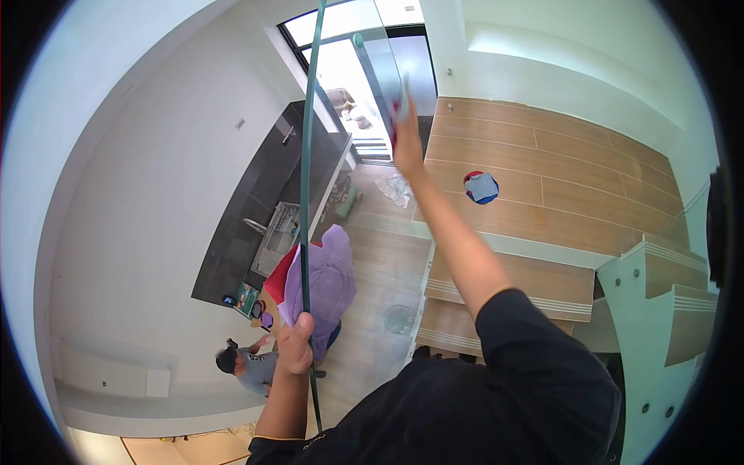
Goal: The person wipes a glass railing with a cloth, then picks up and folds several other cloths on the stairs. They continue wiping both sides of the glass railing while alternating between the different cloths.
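I look down over a glass railing panel whose green edge (307, 155) runs top to bottom in the head view. My left hand (296, 345) grips that edge low down and also holds a purple cloth (332, 279) and a red cloth (277, 275) bunched against the glass. My right arm reaches far out. My right hand (407, 139) presses a small red cloth (396, 108) against a further glass pane (380, 66). Most of that red cloth is hidden by my fingers.
Far below lie a wooden floor (573, 167), a round blue and red bucket (481, 187), a crumpled white cloth (395, 188) and a dark kitchen counter (267, 209). Another person (248, 364) stands below. Wooden stairs (666, 283) descend at right.
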Motion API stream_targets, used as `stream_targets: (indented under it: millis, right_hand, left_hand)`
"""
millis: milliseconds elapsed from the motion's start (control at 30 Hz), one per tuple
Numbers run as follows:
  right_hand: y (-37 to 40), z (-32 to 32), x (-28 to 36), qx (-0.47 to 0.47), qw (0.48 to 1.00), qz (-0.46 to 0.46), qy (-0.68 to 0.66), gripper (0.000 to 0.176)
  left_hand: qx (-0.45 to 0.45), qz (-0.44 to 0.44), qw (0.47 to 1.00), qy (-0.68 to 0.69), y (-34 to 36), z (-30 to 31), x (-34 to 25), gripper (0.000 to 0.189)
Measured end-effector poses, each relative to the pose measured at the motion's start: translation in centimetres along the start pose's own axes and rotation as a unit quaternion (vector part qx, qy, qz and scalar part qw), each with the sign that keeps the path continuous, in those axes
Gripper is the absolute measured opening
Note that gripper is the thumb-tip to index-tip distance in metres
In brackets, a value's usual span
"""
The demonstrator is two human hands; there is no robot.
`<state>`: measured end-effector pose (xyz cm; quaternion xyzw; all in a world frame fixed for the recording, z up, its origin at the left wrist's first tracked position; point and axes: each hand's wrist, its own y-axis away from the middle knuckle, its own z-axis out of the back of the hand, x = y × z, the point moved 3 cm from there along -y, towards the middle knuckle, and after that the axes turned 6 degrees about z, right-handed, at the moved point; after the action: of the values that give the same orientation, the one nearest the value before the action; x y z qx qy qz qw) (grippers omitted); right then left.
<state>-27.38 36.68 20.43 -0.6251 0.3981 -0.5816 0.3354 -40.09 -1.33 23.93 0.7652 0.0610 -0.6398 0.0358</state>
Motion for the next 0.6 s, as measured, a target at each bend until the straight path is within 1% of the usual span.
stream_targets:
  millis: [33, 67, 100, 133, 167, 200, 233, 267, 300, 333, 367, 400, 433, 467, 500, 533, 567, 600]
  right_hand:
    - [7.2, 0.0, -1.8, 0.017, 0.99, 0.011, 0.138, 0.068]
    - [15.7, -0.2, -2.7, 0.061, 0.975, -0.074, 0.2, 0.071]
    - [21.3, 0.1, 1.1, 0.083, 0.97, -0.107, 0.201, 0.069]
    - [24.9, 0.4, 5.6, 0.085, 0.979, -0.165, 0.084, 0.069]
    - [28.2, 0.7, 10.3, 0.075, 0.971, -0.227, -0.027, 0.074]
    - [27.9, 0.8, 15.5, 0.08, 0.975, -0.193, -0.072, 0.081]
    - [25.0, 1.6, 18.9, 0.125, 0.975, -0.156, -0.099, 0.083]
    - [21.9, 1.4, 19.8, 0.123, 0.979, -0.072, -0.143, 0.078]
    - [18.7, 0.8, 19.3, 0.135, 0.984, 0.001, -0.114, 0.073]
    - [15.3, 0.2, 18.5, 0.152, 0.982, 0.071, -0.089, 0.068]
    - [11.0, -0.3, 18.1, 0.135, 0.985, 0.089, -0.067, 0.065]
    - [5.8, -0.8, 17.7, 0.115, 0.986, 0.114, -0.046, 0.062]
    - [0.6, -1.3, 16.9, 0.092, 0.986, 0.135, -0.027, 0.061]
    - [-4.5, -1.5, 16.5, 0.086, 0.986, 0.141, -0.015, 0.06]
    - [-9.5, -1.7, 16.4, 0.055, 0.987, 0.147, -0.019, 0.054]
    - [-13.9, -2.4, 14.7, 0.013, 0.971, 0.238, -0.002, 0.048]
    - [-18.2, -3.2, 12.6, -0.053, 0.911, 0.396, 0.104, 0.043]
    - [-21.7, -3.7, 11.2, -0.046, 0.94, 0.33, 0.08, 0.042]
  left_hand:
    - [0.015, 0.003, 0.997, 0.08, -0.1, -0.1, 0.6, 0.063]
    - [0.031, 0.003, 0.987, 0.158, -0.5, -0.2, 1.8, 0.066]
    - [0.049, -0.001, 0.971, 0.235, -1.0, -0.4, 3.2, 0.07]
    - [0.029, 0.039, 0.973, 0.227, -1.6, -0.5, 5.4, 0.067]
    - [0.01, 0.077, 0.973, 0.218, -2.1, -0.8, 8.3, 0.065]
    - [-0.01, 0.12, 0.97, 0.211, -3.2, -0.7, 10.5, 0.064]
    - [0.004, 0.138, 0.978, 0.153, -4.6, -0.2, 11.5, 0.062]
    - [0.02, 0.158, 0.983, 0.094, -5.7, 0.8, 12.3, 0.06]
    - [0.034, 0.181, 0.982, 0.039, -5.9, 1.6, 12.7, 0.058]
    - [0.063, 0.153, 0.986, 0.013, -7.9, 1.9, 11.7, 0.058]
    - [0.106, 0.099, 0.989, 0.01, -11.9, 1.1, 9.0, 0.059]
    - [0.152, 0.025, 0.988, 0.015, -16.1, -0.2, 5.6, 0.06]
    - [0.198, -0.063, 0.978, 0.03, -20.4, -2.0, 1.6, 0.062]
    - [0.249, -0.151, 0.955, 0.048, -24.4, -4.1, -2.6, 0.064]
    - [0.256, -0.133, 0.944, 0.16, -26.5, -7.2, -7.5, 0.06]
    - [0.208, -0.12, 0.953, 0.182, -28.9, -9.6, -12.1, 0.056]
    - [0.174, -0.157, 0.955, 0.183, -32.5, -11.0, -15.6, 0.051]
    - [0.197, -0.158, 0.944, 0.212, -34.4, -12.7, -18.8, 0.043]
